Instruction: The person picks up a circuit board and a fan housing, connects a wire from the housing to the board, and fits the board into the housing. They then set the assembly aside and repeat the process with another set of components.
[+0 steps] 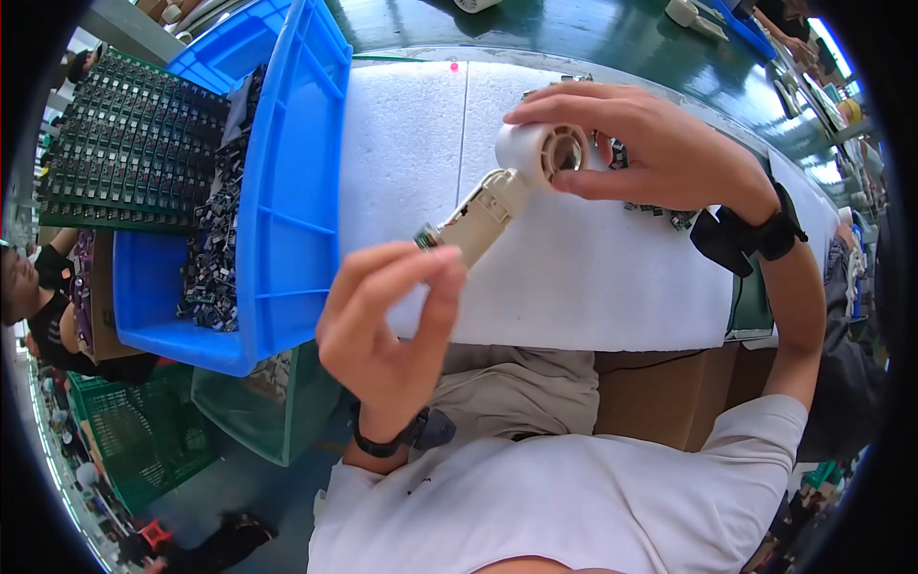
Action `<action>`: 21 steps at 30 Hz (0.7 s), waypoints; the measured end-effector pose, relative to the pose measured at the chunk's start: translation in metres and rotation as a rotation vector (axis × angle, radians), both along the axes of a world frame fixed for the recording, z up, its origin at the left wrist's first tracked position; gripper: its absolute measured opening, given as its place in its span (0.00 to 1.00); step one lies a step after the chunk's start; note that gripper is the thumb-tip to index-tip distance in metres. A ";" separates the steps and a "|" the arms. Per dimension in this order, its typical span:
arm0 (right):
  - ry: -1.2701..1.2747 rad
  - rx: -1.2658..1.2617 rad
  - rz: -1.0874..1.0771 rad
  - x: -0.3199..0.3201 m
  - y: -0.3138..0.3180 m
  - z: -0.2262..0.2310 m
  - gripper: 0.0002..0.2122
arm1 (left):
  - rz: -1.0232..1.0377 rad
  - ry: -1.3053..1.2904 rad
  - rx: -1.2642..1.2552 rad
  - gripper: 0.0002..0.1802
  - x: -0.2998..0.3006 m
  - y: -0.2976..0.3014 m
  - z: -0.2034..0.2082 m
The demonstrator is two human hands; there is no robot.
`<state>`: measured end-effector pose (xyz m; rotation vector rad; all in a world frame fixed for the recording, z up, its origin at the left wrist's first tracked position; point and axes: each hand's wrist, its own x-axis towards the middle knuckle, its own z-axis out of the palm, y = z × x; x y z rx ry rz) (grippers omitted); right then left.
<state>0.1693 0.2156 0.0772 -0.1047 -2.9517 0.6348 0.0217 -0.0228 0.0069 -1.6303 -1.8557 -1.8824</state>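
Observation:
A white, hair-dryer-shaped casing (478, 222) is held over the white foam sheet, its handle slanting down to the left. My right hand (645, 143) wraps round its barrel-shaped head (523, 151), fingers on top and thumb at the lower rim. The handle looks open along one side, with wires near its neck. At the handle's lower end sits a small green circuit board (426, 236). There my left hand (387, 320) is closed in a pinch, thumb and forefinger together by the board. Whether they grip the board or the handle's edge is unclear.
A blue crate (296, 191) stands at the left, holding many small boards and a stack of green circuit panels (134, 143). Small loose boards (660, 212) lie on the foam sheet (612, 287) beyond my right hand. Green baskets (143, 435) and a person (48, 297) are at the far left.

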 end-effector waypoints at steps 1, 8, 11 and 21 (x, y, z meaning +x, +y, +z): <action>0.056 0.031 0.000 -0.002 -0.002 -0.002 0.24 | 0.003 -0.076 0.002 0.15 -0.004 0.004 -0.006; 0.092 0.123 -0.196 -0.012 -0.069 0.007 0.20 | -0.011 -0.203 -0.039 0.14 -0.004 0.007 -0.023; 0.005 -0.033 -0.217 -0.023 -0.080 -0.005 0.19 | -0.090 -0.361 -0.007 0.13 -0.001 0.008 -0.021; 0.222 -0.075 -0.022 -0.027 -0.057 -0.044 0.10 | -0.279 -0.605 -0.166 0.18 0.000 0.002 -0.012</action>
